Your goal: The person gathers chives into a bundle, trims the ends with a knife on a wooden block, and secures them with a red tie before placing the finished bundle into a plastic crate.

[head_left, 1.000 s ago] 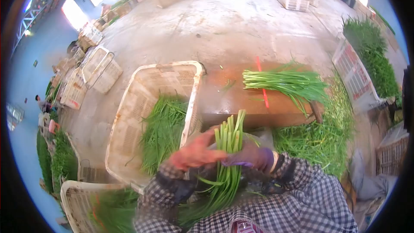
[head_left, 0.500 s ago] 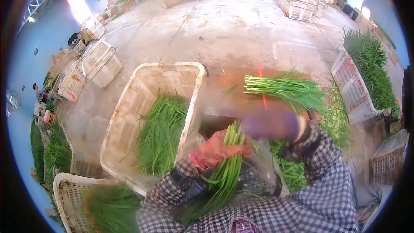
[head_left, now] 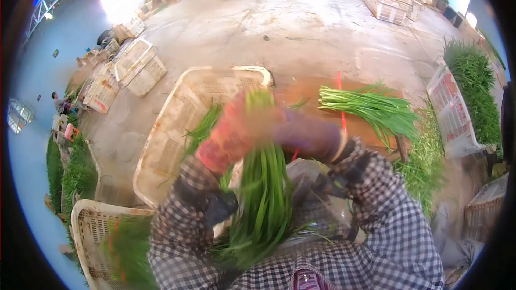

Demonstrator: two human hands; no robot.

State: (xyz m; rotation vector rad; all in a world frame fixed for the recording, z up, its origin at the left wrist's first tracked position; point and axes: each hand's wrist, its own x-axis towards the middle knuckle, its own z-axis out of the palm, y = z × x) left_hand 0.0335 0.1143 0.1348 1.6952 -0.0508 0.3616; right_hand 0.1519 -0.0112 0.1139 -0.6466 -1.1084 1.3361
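Note:
My left hand (head_left: 226,134), in a red patterned glove, is closed around a bunch of garlic chives (head_left: 263,193). The pale stem ends point up and the long leaves hang down toward my lap. My right hand (head_left: 309,131), in a purple glove, meets the bunch just below the stem ends; motion blurs its fingers. Another bunch of chives (head_left: 365,104) lies on a brown board (head_left: 301,94) to the right, across a red tie strip (head_left: 343,115). Behind my left hand stands a white plastic crate (head_left: 161,145) with loose chives in it.
A second crate (head_left: 86,220) with greens stands at the lower left. Loose leaves (head_left: 422,166) lie right of the board. A crate packed with greens (head_left: 454,113) stands further right. Stacked crates (head_left: 389,2) and a person (head_left: 59,102) are farther off.
Both hands have risen and moved left with the bunch, which hangs more upright. My right hand has come from over the board's front edge to the bunch. The camera view has shifted slightly.

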